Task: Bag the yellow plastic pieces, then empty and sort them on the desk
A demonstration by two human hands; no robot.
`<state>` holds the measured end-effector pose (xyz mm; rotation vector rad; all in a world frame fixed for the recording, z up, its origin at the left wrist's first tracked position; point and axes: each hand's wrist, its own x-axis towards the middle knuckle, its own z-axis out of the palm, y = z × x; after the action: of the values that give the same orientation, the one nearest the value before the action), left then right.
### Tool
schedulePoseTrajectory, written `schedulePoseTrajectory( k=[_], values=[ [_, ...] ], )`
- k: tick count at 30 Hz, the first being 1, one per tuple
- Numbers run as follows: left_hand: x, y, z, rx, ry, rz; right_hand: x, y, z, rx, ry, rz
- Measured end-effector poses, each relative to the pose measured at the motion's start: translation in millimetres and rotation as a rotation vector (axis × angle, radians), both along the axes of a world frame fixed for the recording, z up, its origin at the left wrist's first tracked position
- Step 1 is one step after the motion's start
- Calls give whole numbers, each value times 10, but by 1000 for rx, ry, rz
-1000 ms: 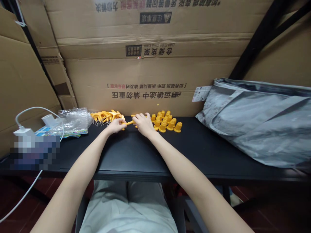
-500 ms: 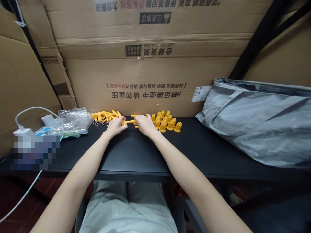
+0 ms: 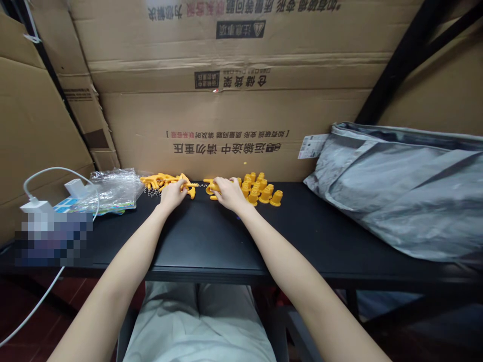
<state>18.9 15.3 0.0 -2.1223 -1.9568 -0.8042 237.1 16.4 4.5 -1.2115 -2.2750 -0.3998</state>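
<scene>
My left hand [image 3: 172, 196] is closed around a yellow-handled corkscrew [image 3: 190, 185], whose thin metal spiral points right toward my other hand. My right hand [image 3: 228, 194] grips a yellow cup-shaped piece [image 3: 210, 190], mostly hidden by the fingers, with its wide rim facing the spiral's tip. Behind and left of my left hand lies a pile of similar yellow corkscrews [image 3: 154, 181], their metal spirals hanging toward the near side. Just right of my right hand, several yellow cup-shaped pieces [image 3: 265, 193] stand rim-down in a cluster.
Crinkled clear plastic bags [image 3: 113, 186] lie left on the black table [image 3: 211, 241], near a white charger with a cable [image 3: 36, 207]. A large grey bag [image 3: 396, 196] occupies the right side. Cardboard [image 3: 234, 110] walls the back.
My left hand has shifted slightly left and turned. A yellow twisted part spanned the gap between my hands before; now a bare metal spiral shows there, and a yellow handle lies beneath my left fingers.
</scene>
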Motion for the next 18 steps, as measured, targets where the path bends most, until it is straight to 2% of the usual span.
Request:
schedulePoseTrajectory(
  k=[7, 10, 14, 18],
  values=[
    [-100, 31, -54, 9, -186, 105, -15, -7, -13, -28, 31, 26],
    [-161, 95, -133, 40, -223, 82, -10, -10, -10, -46, 39, 28],
    [-246, 215, -251, 126, -200, -26, -6, -8, -11, -48, 43, 31],
    [-296, 310, -342, 80, -127, -30, -1, -5, -14, -58, 47, 30]
  ],
)
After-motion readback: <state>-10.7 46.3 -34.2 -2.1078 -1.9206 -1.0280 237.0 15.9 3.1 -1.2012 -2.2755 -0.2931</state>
